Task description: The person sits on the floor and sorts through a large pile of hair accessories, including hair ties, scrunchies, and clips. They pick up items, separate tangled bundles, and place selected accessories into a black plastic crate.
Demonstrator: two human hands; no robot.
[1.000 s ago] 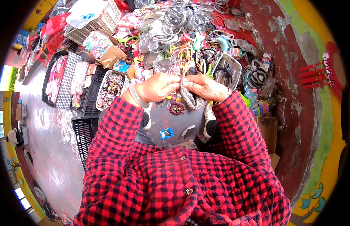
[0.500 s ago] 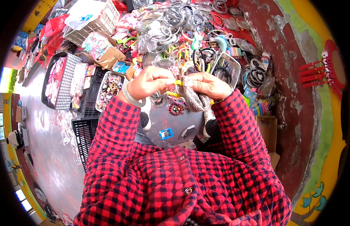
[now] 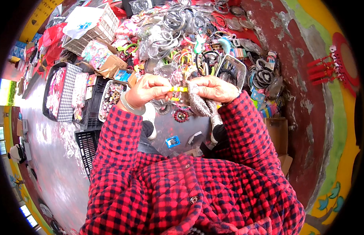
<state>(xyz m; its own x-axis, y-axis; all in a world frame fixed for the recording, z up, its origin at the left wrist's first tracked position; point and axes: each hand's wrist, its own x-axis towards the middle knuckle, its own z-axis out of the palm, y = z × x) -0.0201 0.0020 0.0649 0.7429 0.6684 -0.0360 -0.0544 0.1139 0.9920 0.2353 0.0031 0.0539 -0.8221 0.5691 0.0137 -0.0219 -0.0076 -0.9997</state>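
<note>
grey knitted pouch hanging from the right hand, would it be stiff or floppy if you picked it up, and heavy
Probably floppy: the grey knitted pouch sags below the right hand with no set shape. Likely light, since a fingertip pinch holds it up. The knit looks rough, so it is unlikely to slip.

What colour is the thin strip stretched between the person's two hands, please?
Bright yellow: the thin strip spans from the left hand to the right hand, clearest in the head view.

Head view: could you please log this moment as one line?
left hand: pinches yellow strip | right hand: holds strip's other end, grey knit piece | below: bead bracelet
</note>
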